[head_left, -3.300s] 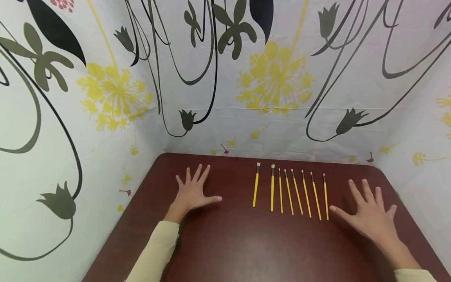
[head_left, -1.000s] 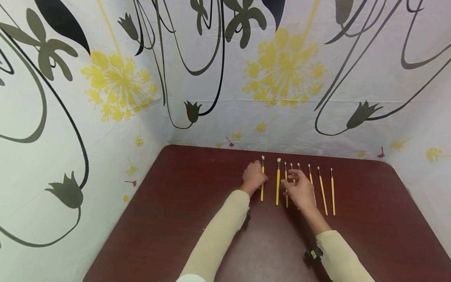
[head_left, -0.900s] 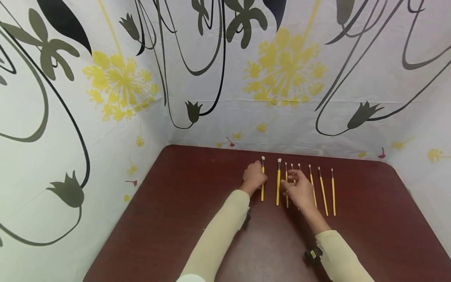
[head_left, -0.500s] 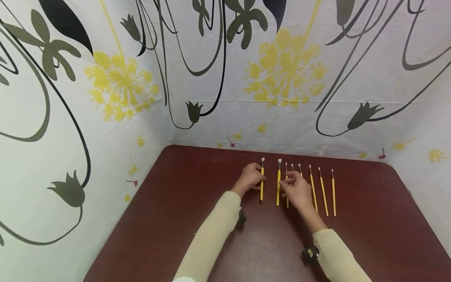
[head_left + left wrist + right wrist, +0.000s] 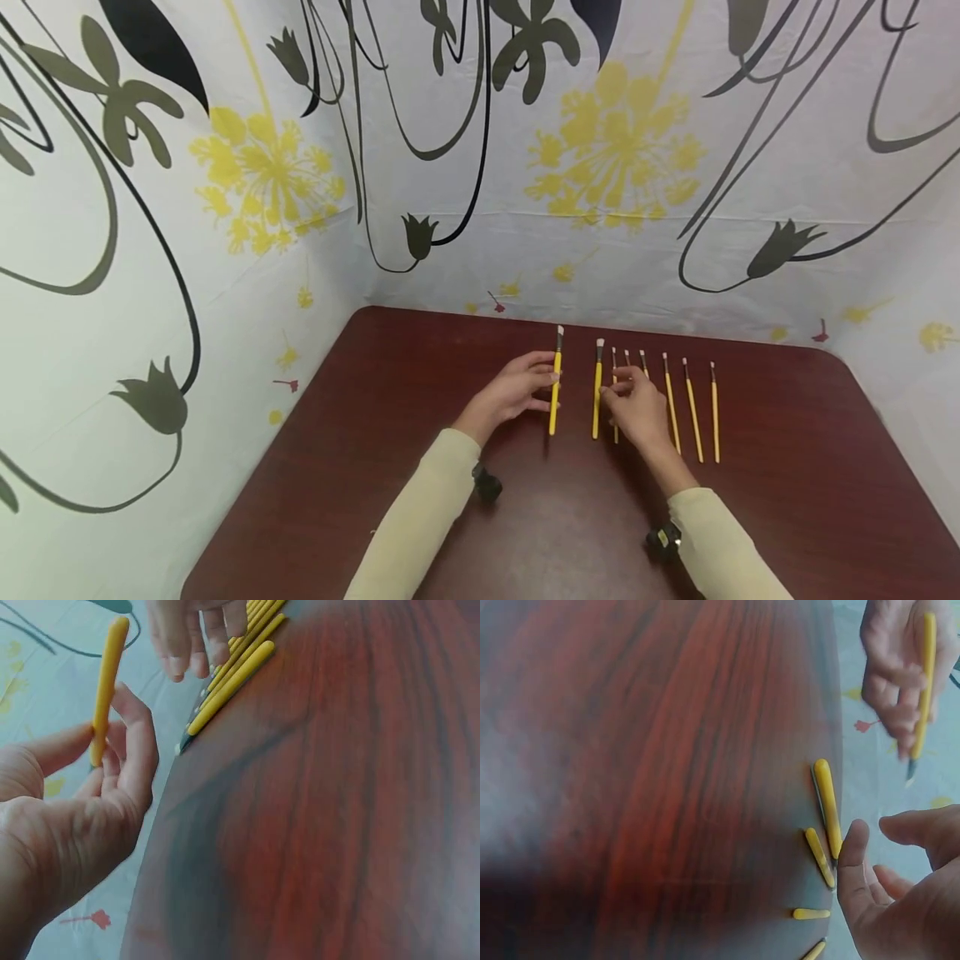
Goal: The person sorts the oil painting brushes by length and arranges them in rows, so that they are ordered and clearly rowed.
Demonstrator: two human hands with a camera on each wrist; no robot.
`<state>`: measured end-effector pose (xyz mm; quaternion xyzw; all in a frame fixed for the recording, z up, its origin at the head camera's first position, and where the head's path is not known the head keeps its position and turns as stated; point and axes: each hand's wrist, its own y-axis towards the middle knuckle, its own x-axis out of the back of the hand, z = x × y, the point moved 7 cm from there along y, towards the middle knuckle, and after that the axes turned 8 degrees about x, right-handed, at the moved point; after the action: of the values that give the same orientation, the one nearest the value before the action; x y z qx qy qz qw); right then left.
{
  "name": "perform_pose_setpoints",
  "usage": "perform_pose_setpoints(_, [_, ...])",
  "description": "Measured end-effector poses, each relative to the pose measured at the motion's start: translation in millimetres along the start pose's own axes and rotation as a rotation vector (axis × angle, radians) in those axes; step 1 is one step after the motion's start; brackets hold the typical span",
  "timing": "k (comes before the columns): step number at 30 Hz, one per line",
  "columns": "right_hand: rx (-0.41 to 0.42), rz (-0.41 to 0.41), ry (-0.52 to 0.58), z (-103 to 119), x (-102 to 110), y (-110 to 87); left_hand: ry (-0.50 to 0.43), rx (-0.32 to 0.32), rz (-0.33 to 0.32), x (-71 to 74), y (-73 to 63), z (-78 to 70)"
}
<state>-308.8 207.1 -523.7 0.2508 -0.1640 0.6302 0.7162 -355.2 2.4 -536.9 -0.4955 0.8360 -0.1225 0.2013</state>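
My left hand [image 5: 513, 390] pinches a yellow-handled paintbrush [image 5: 556, 396] between thumb and fingers. The brush stands off the table, bristles pointing away, and its yellow handle [image 5: 110, 675] shows clearly in the left wrist view. Just right of it, a second wide paintbrush [image 5: 597, 400] lies on the table. My right hand [image 5: 637, 410] hovers over the thinner brushes, fingertips close to that second brush. In the right wrist view, the thumb and index finger of the right hand [image 5: 907, 892] are apart with nothing between them. Parts of the thin brushes are hidden under this hand.
Several thin yellow paintbrushes, among them the rightmost brush [image 5: 716, 412], lie in a row on the dark red-brown table [image 5: 585, 533]. A patterned white cloth [image 5: 465, 183] hangs behind and beside the table. Small black cameras [image 5: 487, 485] sit at both wrists.
Both hands have come inward from lying spread on the table. The left hand has taken the leftmost paintbrush and lifted it off the table; the right hand hovers nearly still over the row.
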Motion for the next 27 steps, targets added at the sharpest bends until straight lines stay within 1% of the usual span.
perform_pose_setpoints(4, [0.021,0.007,-0.056,-0.5,1.0,4.9,-0.06,-0.026,0.067,2.9,-9.2,0.7])
perform_pose_setpoints(8, [0.034,0.016,-0.095,2.7,-0.1,9.6,-0.074,-0.046,0.117,4.7,-16.7,-0.1])
perform_pose_setpoints(11, [0.05,0.001,-0.143,7.8,-1.5,13.0,-0.076,-0.057,0.14,4.7,-22.7,-1.4])
perform_pose_setpoints(13, [0.065,-0.019,-0.198,11.3,-3.0,16.0,-0.078,-0.065,0.144,4.7,-27.3,-2.6])
perform_pose_setpoints(16, [0.078,-0.037,-0.273,15.6,-7.0,20.6,-0.083,-0.074,0.166,2.7,-34.6,-4.1])
perform_pose_setpoints(22, [0.093,-0.003,-0.432,21.3,-19.6,24.8,-0.088,-0.093,0.208,-5.0,-44.4,-6.6])
perform_pose_setpoints(27, [0.088,0.012,-0.543,21.8,-27.1,24.8,-0.114,-0.102,0.221,-8.8,-46.6,-7.0])
